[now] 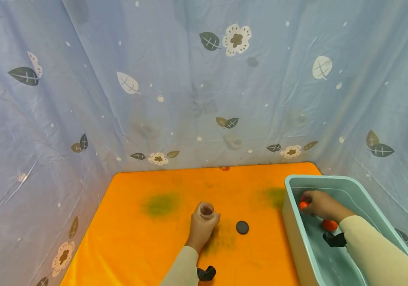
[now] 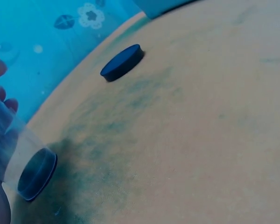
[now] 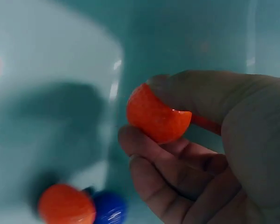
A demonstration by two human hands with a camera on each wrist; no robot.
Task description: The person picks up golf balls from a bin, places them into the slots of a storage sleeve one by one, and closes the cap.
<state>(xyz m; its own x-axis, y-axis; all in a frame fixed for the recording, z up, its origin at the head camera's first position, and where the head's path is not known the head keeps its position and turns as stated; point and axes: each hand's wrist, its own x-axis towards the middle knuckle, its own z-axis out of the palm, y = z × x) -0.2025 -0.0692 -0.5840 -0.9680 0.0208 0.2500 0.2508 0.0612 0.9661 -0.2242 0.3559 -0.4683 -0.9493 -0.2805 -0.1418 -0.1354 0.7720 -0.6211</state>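
Note:
My left hand [image 1: 202,226] grips a clear plastic jar [image 1: 207,211] upright over the orange-topped table, its round mouth uncovered. In the left wrist view the see-through wall of the jar [image 2: 25,154] shows at the left edge. Right of the jar, a flat black round lid [image 1: 242,227] lies on the table. Inside the pale green bin, my right hand [image 1: 320,204] pinches a shiny orange ball [image 3: 158,114] between thumb and fingers. A strip of red shows behind the thumb. Below that hand lie another orange ball [image 3: 66,205] and a blue ball [image 3: 109,209].
The deep bin [image 1: 291,230] stands at the table's right side, its walls rising around my right hand. A patterned blue curtain [image 1: 189,87] hangs behind the table [image 1: 128,238] and along both sides. Greenish stains mark the tabletop.

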